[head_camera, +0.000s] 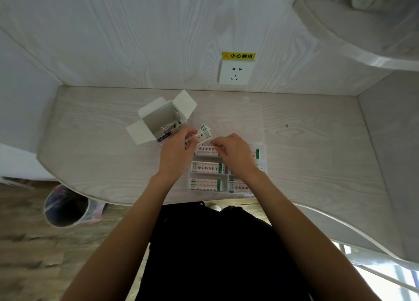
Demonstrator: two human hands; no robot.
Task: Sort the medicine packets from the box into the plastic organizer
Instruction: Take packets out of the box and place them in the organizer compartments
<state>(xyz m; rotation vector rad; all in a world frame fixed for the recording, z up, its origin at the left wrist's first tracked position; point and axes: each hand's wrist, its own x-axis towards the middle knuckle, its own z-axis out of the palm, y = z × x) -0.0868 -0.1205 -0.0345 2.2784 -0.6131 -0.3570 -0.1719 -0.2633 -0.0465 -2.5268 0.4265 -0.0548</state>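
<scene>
An open white cardboard box [158,119] stands on the desk with its flaps spread and a few packets at its bottom. Right of it lies a clear plastic organizer [226,177] whose compartments hold white medicine packets with green ends [207,167]. My left hand [175,152] pinches a small bundle of packets [204,134] just above the organizer's far left corner. My right hand [235,153] is over the far row, its fingertips pinching a packet [207,150] that lies in the top left compartment.
The pale wood desk [90,142] backs onto a wall with a socket [235,72] and yellow warning label. A lined waste bin [65,206] stands on the floor at the left. A curved shelf [362,33] juts out at upper right.
</scene>
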